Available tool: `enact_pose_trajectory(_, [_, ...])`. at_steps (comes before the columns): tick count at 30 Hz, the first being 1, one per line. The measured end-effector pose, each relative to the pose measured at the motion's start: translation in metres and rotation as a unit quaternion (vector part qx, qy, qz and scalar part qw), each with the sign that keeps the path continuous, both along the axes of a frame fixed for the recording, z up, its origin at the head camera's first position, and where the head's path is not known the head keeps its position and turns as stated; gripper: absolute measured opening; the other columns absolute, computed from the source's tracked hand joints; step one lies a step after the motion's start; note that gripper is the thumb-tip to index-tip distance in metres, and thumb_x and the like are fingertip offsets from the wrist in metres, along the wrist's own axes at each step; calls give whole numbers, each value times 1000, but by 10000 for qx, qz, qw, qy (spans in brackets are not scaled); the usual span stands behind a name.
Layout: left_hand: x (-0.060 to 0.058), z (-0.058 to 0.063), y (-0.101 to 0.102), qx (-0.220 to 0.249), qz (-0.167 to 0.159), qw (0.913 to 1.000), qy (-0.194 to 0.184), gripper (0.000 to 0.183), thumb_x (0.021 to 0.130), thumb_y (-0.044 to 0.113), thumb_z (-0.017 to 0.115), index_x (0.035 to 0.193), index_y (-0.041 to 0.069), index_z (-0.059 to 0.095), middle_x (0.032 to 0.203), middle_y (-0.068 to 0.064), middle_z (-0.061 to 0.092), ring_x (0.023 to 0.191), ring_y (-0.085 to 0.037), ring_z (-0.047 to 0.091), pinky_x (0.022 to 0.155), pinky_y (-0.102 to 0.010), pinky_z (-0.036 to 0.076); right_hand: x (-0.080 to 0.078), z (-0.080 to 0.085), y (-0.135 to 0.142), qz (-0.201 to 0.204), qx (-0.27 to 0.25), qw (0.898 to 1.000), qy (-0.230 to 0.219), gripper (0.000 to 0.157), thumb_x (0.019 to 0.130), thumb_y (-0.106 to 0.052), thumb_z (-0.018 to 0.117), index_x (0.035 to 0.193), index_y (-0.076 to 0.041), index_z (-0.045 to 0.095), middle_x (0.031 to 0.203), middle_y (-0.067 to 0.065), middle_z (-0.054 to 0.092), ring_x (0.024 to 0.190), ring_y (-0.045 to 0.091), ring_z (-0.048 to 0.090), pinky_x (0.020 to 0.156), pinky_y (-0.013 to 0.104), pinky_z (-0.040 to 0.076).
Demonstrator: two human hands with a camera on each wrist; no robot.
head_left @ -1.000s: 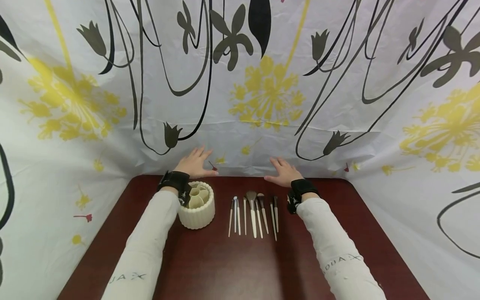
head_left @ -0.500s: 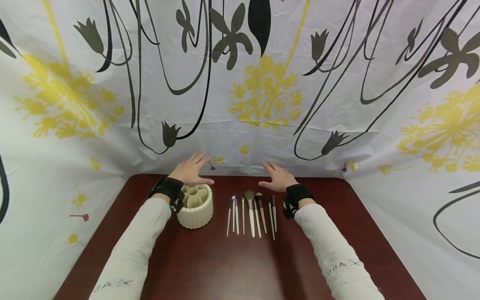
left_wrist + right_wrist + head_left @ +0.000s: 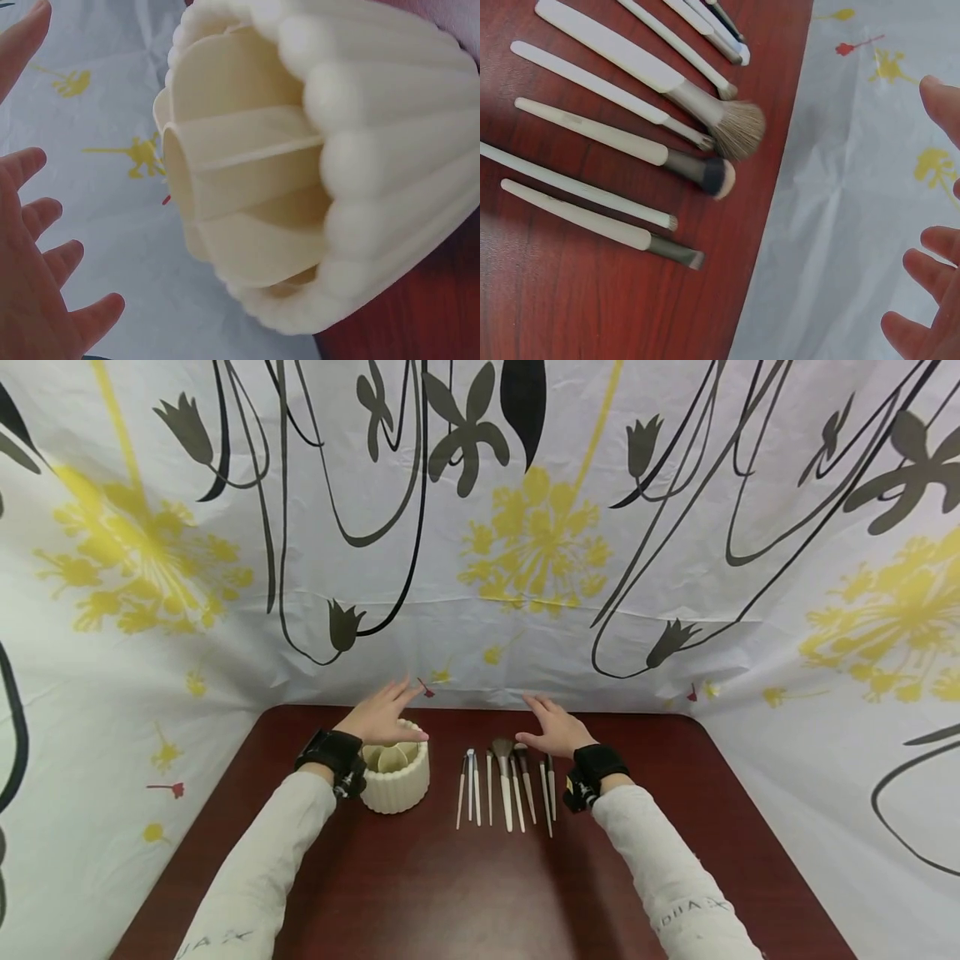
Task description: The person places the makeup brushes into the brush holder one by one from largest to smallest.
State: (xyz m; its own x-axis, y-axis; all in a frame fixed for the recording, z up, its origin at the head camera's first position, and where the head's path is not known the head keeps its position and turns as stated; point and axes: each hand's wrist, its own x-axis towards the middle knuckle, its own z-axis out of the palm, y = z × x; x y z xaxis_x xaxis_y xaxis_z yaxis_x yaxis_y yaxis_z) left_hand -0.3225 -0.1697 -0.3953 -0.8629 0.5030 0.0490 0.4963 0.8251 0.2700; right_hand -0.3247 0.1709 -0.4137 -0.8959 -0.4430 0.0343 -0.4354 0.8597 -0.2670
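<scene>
A cream ribbed brush holder (image 3: pixel 397 787) with inner compartments stands on the table's left side; its open top faces the camera in the left wrist view. My left hand (image 3: pixel 378 714) hovers over its far rim with fingers spread, holding nothing. To the right of the holder, several makeup brushes (image 3: pixel 507 789) lie in a row, bristles toward the far edge. The large fan-shaped powder brush (image 3: pixel 739 127) is the biggest, beside a dark-and-pink-tipped brush (image 3: pixel 718 178). Past the bristle ends on the right, my right hand (image 3: pixel 557 727) is held in the air, fingers spread and holding nothing.
The dark red-brown table (image 3: pixel 450 893) has rounded far corners. A white curtain (image 3: pixel 465 568) with yellow, grey and black flower prints hangs behind the far edge and along both sides. Black straps (image 3: pixel 334 758) with small cameras sit on both wrists.
Both hands have come back from the curtain toward the near side and lower in view, the left over the holder, the right near the bristle ends. The holder and brushes lie as before.
</scene>
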Motion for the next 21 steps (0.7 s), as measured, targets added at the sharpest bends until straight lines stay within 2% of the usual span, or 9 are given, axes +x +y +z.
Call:
enact_pose_trajectory(8, [10, -13, -10, 257, 0, 9996, -118, 85, 79, 49, 62, 144, 10, 24, 149, -20, 15, 135, -41, 9, 101, -59, 22, 1, -14, -3, -32, -46, 10000, -13, 75, 86, -47, 55, 144, -12, 23, 146, 19, 24, 128, 40, 31, 87, 54, 40])
enact_pose_trajectory(17, [15, -22, -17, 425, 8, 9984, -365, 84, 80, 51, 61, 144, 12, 24, 150, -17, 13, 135, -39, 9, 100, -59, 23, 4, -24, -5, 10, -108, 9998, -149, 72, 87, -44, 54, 144, -12, 24, 145, 20, 25, 127, 39, 32, 75, 47, 45])
enact_pose_trajectory(21, [17, -28, -21, 384, -58, 9986, -368, 86, 79, 53, 61, 144, 10, 24, 149, -19, 14, 134, -42, 11, 99, -60, 25, 6, -26, -8, 13, -83, 9995, -293, 71, 88, -44, 54, 144, -13, 24, 145, 20, 25, 128, 39, 31, 76, 47, 45])
